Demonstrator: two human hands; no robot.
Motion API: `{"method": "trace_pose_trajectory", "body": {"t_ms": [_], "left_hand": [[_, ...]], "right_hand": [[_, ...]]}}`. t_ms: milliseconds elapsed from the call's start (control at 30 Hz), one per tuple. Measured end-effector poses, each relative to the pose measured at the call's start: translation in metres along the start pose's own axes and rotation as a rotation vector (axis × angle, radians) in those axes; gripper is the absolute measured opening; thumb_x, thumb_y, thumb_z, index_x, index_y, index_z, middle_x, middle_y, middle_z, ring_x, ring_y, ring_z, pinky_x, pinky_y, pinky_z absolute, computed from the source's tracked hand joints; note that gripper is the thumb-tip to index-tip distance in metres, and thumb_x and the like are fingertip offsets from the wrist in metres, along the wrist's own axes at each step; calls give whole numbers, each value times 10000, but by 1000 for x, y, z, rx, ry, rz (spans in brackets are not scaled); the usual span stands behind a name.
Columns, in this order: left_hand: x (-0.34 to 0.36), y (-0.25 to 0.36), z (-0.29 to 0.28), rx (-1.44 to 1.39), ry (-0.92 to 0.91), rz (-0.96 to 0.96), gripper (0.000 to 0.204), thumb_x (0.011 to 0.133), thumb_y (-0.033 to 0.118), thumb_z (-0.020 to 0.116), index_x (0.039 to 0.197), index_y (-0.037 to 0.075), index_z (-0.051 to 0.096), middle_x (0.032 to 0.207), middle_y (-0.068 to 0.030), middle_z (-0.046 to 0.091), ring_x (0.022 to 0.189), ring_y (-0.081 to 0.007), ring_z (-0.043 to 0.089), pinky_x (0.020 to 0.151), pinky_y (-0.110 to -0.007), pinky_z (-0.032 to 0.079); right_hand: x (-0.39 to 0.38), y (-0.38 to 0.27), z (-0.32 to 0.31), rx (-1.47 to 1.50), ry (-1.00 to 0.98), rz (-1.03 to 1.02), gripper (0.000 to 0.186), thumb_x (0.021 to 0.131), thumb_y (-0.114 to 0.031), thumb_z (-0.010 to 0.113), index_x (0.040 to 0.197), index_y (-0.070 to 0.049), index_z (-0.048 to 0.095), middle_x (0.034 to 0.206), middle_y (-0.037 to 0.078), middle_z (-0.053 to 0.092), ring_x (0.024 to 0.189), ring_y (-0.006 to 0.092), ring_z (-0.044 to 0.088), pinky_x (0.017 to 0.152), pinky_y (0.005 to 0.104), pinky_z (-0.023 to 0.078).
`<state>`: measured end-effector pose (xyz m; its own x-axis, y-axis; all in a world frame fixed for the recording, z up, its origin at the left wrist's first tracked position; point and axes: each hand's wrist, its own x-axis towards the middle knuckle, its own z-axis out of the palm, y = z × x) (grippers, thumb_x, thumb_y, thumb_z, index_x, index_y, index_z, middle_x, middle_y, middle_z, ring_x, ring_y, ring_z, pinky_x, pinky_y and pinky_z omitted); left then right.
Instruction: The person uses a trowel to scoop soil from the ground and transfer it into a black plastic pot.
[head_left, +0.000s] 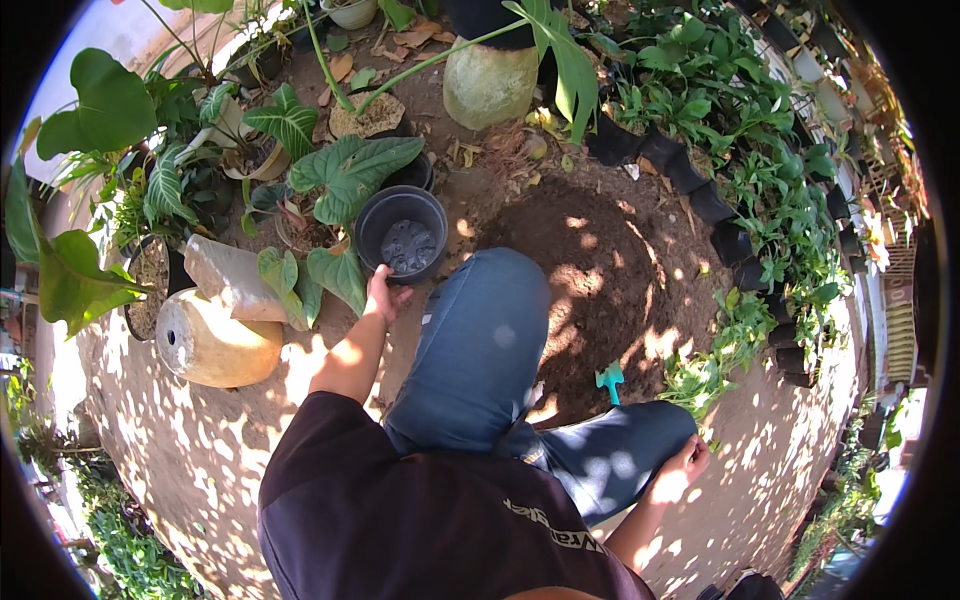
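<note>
My left hand [388, 290] grips the near edge of an empty black plastic pot [400, 232], its fingers curled against it. A second dark pot [418, 171] sits behind that one, partly hidden by a big green leaf [355, 175]. My right hand [683, 465] is beside my right knee with its fingers curled; what they hold, if anything, is hidden. A teal trowel [609, 380] stands in the dark soil mound [565, 280] beyond my bent legs.
Potted plants [150, 270] crowd the left and back. A pale rounded pot [220, 345] lies on its side under a grey block [235, 275]. A stone pedestal [490, 85] stands behind. A row of black planting bags [690, 175] with leafy plants curves along the right.
</note>
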<state>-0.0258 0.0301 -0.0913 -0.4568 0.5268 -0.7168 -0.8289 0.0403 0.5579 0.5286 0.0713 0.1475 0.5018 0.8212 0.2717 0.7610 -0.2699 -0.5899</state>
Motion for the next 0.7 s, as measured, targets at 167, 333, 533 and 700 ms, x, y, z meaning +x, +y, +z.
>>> {"method": "trace_pose_trajectory", "body": {"t_ms": [167,333,533,700], "left_hand": [[-6,26,31,140,80,116,541,734,477,546,1159,160,439,1121,-99,493,1015,-294,483,853,-428,411],[-7,62,49,207,116,19,710,693,603,568,1245,187,406,1236,-55,466,1083,-271,449,889,-434,363],[-19,44,43,232,108,34,991,679,791,409,1403,147,197,1380,-130,297,1140,-343,393,940,-455,317],[-73,-14,14,647,131,-339,954,741,749,373,1406,94,178,1376,-191,289,1201,-354,346,928,-542,309]], "right_hand": [[2,-11,5,73,-11,74,261,882,-247,531,963,0,554,969,111,506,834,195,495,767,318,408],[1,-23,5,76,-45,93,249,879,-238,533,952,0,550,968,104,499,817,183,483,757,311,403],[2,-38,11,63,-91,101,237,879,-219,530,958,3,554,970,104,500,849,179,483,768,312,398],[4,-42,15,125,-146,85,226,885,-179,508,1016,2,548,962,85,522,880,170,492,801,295,396]]}}
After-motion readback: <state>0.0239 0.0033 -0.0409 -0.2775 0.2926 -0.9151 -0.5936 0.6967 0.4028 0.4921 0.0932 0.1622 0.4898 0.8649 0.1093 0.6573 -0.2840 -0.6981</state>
